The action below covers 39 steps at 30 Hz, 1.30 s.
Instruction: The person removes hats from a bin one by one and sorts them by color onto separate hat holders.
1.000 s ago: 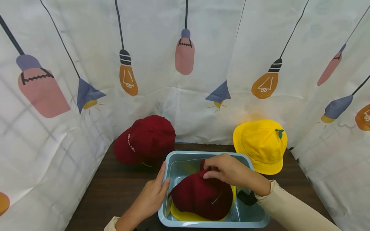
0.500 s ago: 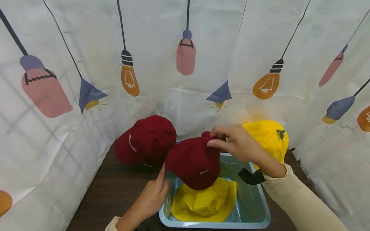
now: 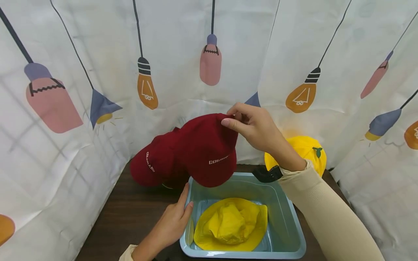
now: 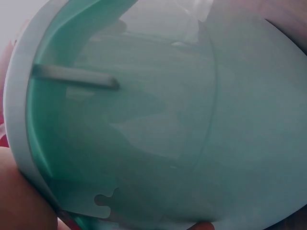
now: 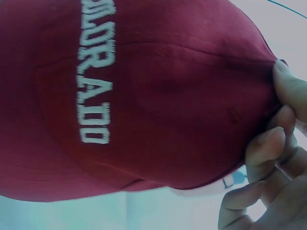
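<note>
Right hand (image 3: 258, 127): fingers pinch a dark-red cloth baseball cap (image 3: 212, 146), white lettering, at its upper end; cap hangs above the far-left part of a light-blue plastic tub (image 3: 284, 217). Left hand (image 3: 173, 223): straight fingers against tub's left rim. Step, probably: transfer; next calls for clearing the rim.

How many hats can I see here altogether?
4: a red cap in the person's right grip, another red cap partly behind it, a yellow hat in the blue tub, and a second yellow hat at back right. Others could be hidden.
</note>
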{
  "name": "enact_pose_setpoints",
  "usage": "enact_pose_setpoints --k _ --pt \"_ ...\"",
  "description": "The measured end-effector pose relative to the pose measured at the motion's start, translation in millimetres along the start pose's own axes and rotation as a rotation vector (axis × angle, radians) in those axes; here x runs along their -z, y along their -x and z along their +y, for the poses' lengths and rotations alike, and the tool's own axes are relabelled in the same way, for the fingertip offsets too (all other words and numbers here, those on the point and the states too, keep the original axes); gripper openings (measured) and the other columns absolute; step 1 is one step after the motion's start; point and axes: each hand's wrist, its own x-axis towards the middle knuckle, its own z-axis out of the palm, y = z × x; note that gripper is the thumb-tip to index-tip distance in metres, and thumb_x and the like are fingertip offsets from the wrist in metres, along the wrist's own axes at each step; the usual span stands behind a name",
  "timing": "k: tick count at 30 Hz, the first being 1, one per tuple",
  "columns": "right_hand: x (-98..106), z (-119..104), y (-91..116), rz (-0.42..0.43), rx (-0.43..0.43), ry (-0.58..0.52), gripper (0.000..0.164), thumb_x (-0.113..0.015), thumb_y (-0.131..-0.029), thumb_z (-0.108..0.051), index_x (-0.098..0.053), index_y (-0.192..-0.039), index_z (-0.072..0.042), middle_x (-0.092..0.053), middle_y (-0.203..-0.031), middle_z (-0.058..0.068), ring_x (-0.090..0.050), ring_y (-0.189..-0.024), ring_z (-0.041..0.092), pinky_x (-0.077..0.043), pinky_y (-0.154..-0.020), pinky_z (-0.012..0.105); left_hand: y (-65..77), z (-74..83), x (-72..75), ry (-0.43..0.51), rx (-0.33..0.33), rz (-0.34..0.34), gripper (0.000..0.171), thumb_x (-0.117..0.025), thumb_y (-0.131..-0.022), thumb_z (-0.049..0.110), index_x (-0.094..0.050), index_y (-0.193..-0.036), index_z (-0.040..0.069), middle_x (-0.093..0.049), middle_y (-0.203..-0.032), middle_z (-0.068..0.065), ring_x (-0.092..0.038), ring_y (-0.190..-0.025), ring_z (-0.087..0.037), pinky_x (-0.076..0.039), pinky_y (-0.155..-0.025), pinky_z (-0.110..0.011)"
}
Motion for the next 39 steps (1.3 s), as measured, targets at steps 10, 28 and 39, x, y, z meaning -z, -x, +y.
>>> enact_pose_setpoints --k 10,28,39 --pt "-38.6 -11.1 -35.9 0.132 -0.087 -0.352 0.014 -0.070 -0.098 -0.028 -0.069 -0.095 -0.015 -0.050 -0.066 0.007 -0.049 -0.067 0.022 -0.049 -0.060 0.034 0.3 -0.8 -0.5 0.007 -0.004 0.011 0.068 -0.049 -0.109 0.034 -0.018 -0.164 0.008 -0.073 -0.107 -0.009 -0.070 -0.105 -0.016 -0.055 -0.097 -0.048" --pt "-133.2 16.1 -60.4 0.151 -0.408 -0.661 0.018 -0.074 -0.096 -0.027 -0.065 -0.090 -0.012 -0.045 -0.064 0.002 -0.044 -0.063 0.016 -0.039 -0.058 0.027 0.9 -0.6 0.5 0.038 0.035 -0.018 0.069 -0.048 -0.109 0.036 -0.017 -0.165 0.012 -0.064 -0.137 -0.019 -0.070 -0.107 -0.019 -0.056 -0.096 -0.048" --pt "-175.2 29.6 -49.0 0.207 -0.547 -0.738 0.025 -0.072 -0.097 -0.030 -0.059 -0.088 -0.010 -0.051 -0.064 -0.001 -0.048 -0.061 0.013 -0.042 -0.057 0.024 -0.9 -0.7 -1.9 0.009 0.040 0.014 0.066 -0.048 -0.109 0.033 -0.019 -0.164 0.011 -0.059 -0.144 -0.020 -0.067 -0.117 -0.021 -0.054 -0.100 -0.050"
